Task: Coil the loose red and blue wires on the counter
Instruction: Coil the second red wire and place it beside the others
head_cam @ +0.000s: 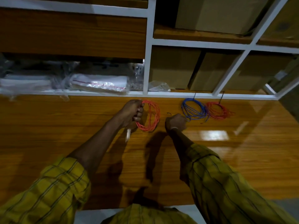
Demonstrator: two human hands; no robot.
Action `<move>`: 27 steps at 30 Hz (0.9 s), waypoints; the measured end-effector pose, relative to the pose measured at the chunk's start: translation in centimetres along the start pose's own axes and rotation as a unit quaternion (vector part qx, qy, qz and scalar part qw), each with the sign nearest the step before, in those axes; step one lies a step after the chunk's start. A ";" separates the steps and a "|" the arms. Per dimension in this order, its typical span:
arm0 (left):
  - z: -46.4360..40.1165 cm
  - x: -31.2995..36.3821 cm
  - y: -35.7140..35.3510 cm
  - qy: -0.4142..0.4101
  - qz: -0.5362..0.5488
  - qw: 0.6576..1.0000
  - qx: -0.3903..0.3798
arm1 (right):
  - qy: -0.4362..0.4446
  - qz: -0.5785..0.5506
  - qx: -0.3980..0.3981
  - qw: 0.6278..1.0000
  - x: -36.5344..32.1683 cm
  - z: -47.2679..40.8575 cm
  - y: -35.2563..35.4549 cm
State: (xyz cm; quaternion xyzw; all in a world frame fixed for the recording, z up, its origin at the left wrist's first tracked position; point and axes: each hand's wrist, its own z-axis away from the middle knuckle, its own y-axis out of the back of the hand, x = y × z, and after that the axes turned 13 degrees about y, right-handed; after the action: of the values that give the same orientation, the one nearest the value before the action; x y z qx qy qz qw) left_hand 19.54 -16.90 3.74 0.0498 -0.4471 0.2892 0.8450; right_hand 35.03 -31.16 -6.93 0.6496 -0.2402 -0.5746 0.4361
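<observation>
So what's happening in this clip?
A person is coiling wires on a wooden counter. The left hand grips a red coil, lifted at one edge. The right hand is curled beside a blue coil; what it holds is unclear. Another red coil lies just right of the blue one.

A shiny brown wooden counter (64,126) fills the middle, and a bright patch of light (213,135) shines on it at the right. Behind it stands a shelf unit with white frames (149,46) and wooden boards. Brown cardboard boxes (173,70) sit in the right-hand spaces. Clear plastic bags (100,84) lie in the low left space. The room looks dim.
</observation>
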 end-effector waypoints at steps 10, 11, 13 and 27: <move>0.2 -0.3 0.9 -0.006 0.010 0.999 -0.034 | 0.015 -0.137 0.022 0.990 0.2 -0.4 1.1; 0.3 -0.2 1.0 -0.012 0.004 0.999 -0.037 | 0.017 -0.207 -0.008 0.978 0.2 -0.9 1.9; 0.2 -0.1 1.1 -0.025 -0.011 0.999 -0.045 | 0.053 -0.294 -0.034 0.954 -0.5 0.4 4.9; -0.6 -0.4 -2.8 -0.112 -0.141 0.982 -0.055 | 0.046 -0.445 -0.054 0.893 -2.4 8.7 11.3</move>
State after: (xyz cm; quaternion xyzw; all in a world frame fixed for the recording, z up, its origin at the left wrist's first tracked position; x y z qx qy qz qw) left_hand 21.30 -19.14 3.55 0.0976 -0.5424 0.1351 0.8235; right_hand 28.35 -37.39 4.22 0.6899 0.1256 -0.6899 0.1797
